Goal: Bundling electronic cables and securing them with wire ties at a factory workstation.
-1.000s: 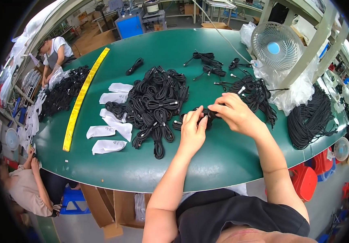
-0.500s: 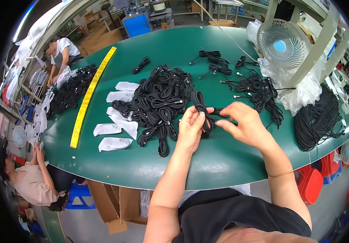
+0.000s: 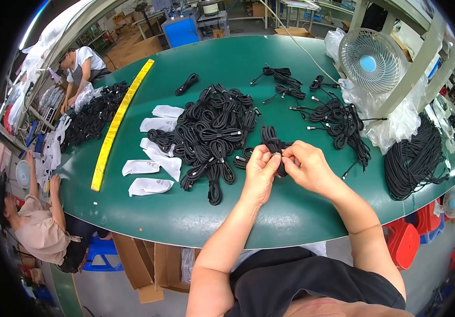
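A coiled black cable [image 3: 271,138] is held over the green table [image 3: 227,214] in front of me. My left hand [image 3: 262,170] grips the coil with its thumb on the near side. My right hand [image 3: 306,165] pinches the same coil from the right, fingertips close to the left thumb. What exactly lies between the fingertips is too small to make out. Just left of my hands is a big heap of coiled black cables [image 3: 209,129]; some coils at its edge lie right beside my left hand.
White pouches [image 3: 150,187] lie left of the heap, beside a yellow strip [image 3: 113,137]. Loose cables [image 3: 338,121], a large black cable bundle [image 3: 415,158] and a fan [image 3: 373,61] on plastic sit at right. Two people work at left. Red stools [image 3: 402,243] stand below the table edge.
My right hand has closed in from the right onto the coil. My left hand has shifted slightly right and down with it. The person at lower left has raised an arm.
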Motion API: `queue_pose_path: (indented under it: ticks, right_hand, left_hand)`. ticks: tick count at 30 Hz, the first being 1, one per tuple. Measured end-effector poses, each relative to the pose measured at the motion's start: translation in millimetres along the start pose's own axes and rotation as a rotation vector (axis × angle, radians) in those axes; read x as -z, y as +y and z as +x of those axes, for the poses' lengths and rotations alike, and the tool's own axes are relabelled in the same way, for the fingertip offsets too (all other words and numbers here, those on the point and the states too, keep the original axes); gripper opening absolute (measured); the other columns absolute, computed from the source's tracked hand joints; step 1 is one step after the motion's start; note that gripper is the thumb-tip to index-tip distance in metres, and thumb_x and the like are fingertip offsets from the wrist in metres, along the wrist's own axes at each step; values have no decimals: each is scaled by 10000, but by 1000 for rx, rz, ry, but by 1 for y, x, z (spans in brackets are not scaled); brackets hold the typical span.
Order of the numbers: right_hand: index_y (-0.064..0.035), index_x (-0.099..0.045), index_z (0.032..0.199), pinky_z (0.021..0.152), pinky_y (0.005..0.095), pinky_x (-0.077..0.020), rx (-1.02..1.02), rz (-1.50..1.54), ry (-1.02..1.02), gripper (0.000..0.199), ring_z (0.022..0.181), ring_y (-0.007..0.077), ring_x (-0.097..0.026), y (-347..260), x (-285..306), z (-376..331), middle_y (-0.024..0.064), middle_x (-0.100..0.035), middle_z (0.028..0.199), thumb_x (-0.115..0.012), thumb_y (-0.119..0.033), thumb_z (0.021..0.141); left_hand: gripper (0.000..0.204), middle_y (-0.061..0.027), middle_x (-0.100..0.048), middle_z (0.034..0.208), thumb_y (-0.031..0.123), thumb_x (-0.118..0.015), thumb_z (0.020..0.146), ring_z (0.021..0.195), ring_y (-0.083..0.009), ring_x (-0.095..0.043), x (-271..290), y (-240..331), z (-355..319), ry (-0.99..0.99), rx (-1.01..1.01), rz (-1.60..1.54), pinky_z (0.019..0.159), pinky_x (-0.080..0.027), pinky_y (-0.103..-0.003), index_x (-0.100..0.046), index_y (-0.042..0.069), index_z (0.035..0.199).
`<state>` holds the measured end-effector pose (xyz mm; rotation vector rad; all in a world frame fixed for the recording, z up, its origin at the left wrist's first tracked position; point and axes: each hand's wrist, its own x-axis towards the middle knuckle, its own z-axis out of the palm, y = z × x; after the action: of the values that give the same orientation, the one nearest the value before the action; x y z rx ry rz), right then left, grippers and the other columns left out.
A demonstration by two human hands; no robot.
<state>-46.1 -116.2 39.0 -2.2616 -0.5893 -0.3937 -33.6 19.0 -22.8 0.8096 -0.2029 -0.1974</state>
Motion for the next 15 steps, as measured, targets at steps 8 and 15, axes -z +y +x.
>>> queue_pose_path:
  ticks: [8, 15]
  right_hand:
    - [5, -584, 755, 582, 374, -470, -35, -84, -141, 147, 662, 284, -597, 1, 4, 3, 118, -596, 731, -617, -138, 753]
    - [10, -618, 824, 496, 270, -424, -152, 181, -3, 102, 548, 135, -538, 2, 1, 1, 75, -565, 653, -623, -84, 786]
  left_hand:
    - [195, -108, -608, 965, 105, -526, 892, 858, -150, -592, 8, 14, 8, 60, -139, -106, 765, -484, -276, -441, 33, 1052]
    - [173, -49, -608, 949, 124, -538, 893, 838, -75, -550, 5, -1, 3, -10, -64, 33, 719, -437, -201, -462, 42, 1025]
